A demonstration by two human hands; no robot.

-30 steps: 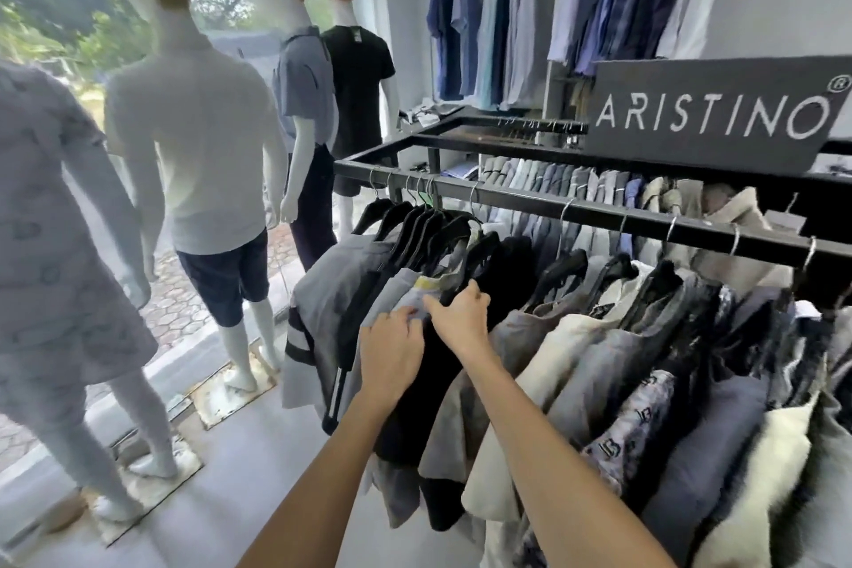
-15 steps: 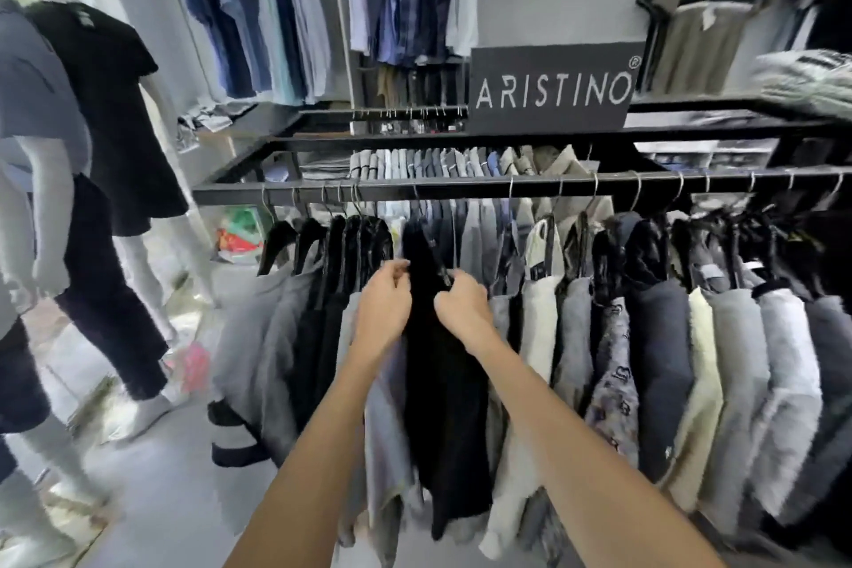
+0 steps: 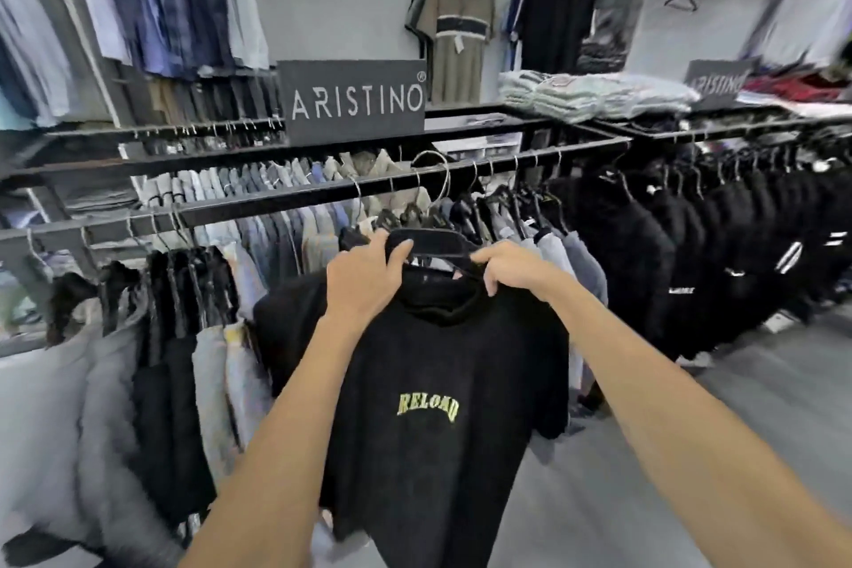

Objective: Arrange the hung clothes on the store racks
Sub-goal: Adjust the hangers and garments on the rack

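The black T-shirt, printed RELOAD in yellow-green across the chest, hangs on a black hanger held clear of the rail, in front of it and slightly lower, chest print toward the camera. The hanger's long axis runs left to right, roughly along the rail, and its metal hook rises from the middle, curving up in front of the bar; whether the hook is touching the bar cannot be told through the blur.

The left hand grips the hanger's left shoulder, thumb laid over the top and fingers curled behind the collar. The right hand pinches the right shoulder, its fingers folded down over the fabric. Both grips sit at about the same height, one to each side of the hook, so neither hand is plainly nearer the rail.

The coming move probably turns on the open stretch of rail: it lies up and behind the hook, between the pale and dark shirts packed to the left and the grey tops just to the right, with the black garments farther right. To rehang, the hook would have to go up and over the bar, the hanger turned crosswise to it.
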